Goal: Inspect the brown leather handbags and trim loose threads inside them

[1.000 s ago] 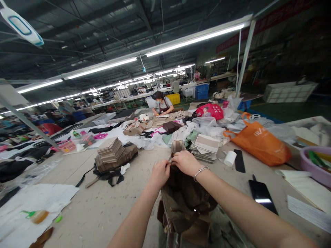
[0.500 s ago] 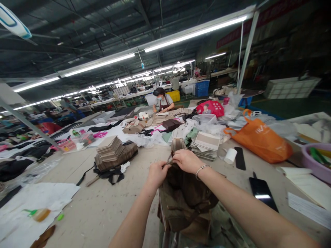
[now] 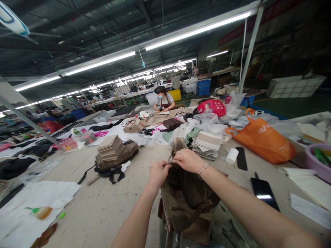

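Low and central on the bench [image 3: 113, 206], a brown bag [image 3: 173, 210], mouth open upward, near end running down to the bottom edge of view. At its far rim, left hand [image 3: 158, 174] clenched on a bit of the edge; just beside, right hand [image 3: 186, 160] pinching the same edge (silvery bracelet [image 3: 203, 167] at that wrist). Exact pinched bit mostly hidden under fingertips. Inside the brown bag, only folds in deep shadow; too dark to tell more.

Right of the brown bag, an orange bag [image 3: 266, 143], slumped over, contents out of sight. Farther right, a purple basin [image 3: 314, 167], cut off by the frame, green pieces [image 3: 321, 156] inside. Well left of the brown bag, on a white sheet [image 3: 20, 224], a squeeze bottle [image 3: 43, 212] (lying over), amber contents showing through. Beyond the brown bag, a red bag [image 3: 212, 108] bearing a printed figure.

On the orange bag, "IRV" in white, remaining letters hard to make out. On the red bag, pale characters, too small to read. On a paper slip [image 3: 310, 208] right of the brown bag, fine lines, illegible.
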### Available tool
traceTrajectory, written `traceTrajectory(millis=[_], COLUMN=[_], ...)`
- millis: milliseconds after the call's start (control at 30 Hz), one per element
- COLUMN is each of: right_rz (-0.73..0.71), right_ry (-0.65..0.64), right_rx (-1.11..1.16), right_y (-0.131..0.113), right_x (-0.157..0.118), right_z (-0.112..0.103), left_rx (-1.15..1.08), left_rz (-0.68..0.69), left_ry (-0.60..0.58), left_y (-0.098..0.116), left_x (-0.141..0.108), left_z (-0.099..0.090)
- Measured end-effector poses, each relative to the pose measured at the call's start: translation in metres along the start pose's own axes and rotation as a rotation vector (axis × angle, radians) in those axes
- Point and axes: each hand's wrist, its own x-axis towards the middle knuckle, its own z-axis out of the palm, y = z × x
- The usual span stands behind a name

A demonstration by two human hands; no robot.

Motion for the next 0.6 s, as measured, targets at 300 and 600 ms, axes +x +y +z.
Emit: traceTrajectory(millis=[300,600], right_rz=[-0.020,-0.060], right_ry=[-0.038,-0.017], right_rx=[-0.059,-0.066], right_y=[-0.010,-0.010], right_x=[0.010,0.009], right_z=[0.005,0.004], left_rx=[-0.040,-0.057], left_rz=[-0.003,0.001], left_ry=[-0.051,-0.060], left_y=[-0.005,-0.007], left_x=[0.001,-0.009], left_z=[-0.003,-0.010])
